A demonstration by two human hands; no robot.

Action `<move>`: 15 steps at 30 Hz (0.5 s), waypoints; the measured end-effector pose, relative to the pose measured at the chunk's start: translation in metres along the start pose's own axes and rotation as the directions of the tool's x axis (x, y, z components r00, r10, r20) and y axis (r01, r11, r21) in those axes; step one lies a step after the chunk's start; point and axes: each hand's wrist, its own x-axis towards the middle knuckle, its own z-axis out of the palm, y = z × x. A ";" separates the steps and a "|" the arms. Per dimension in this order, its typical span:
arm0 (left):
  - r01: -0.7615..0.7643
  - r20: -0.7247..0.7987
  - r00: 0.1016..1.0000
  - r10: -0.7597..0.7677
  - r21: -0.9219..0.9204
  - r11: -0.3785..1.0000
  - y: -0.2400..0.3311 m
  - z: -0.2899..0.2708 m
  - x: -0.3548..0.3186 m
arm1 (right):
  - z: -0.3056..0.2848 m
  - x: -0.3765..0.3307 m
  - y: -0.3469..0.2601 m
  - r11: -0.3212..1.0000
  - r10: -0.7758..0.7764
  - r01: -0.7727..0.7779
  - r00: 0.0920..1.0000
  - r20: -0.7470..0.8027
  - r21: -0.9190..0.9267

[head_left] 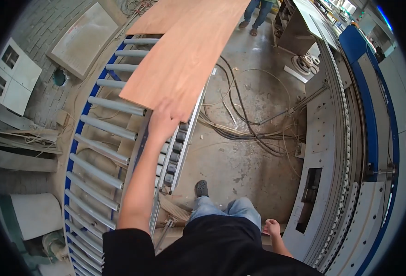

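Observation:
A long reddish-brown wood panel (184, 60) reaches from the upper edge of the view down over the rollers. My left hand (165, 118) grips its near end, with the fingers over the top face and the thumb hidden. Under that end runs a narrow metal rail with small black wheels (171, 166). Low beside my right thigh hangs my right hand (272, 227), its fingers curled closed. Whatever may be inside them cannot be made out, though a small reddish patch shows just beside the fingers.
A roller conveyor (108, 126) with a blue side frame runs along my left. Loose cables (253, 131) trail over the floor ahead. To my right stands a long machine (320, 152) with a chain track. Another person's legs (257, 14) show far ahead, near a wooden cabinet (294, 39).

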 end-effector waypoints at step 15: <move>0.083 0.094 0.991 -0.096 0.134 0.987 0.039 0.037 0.012 | -0.066 0.121 -0.128 0.982 -0.007 0.001 1.000 0.029 0.190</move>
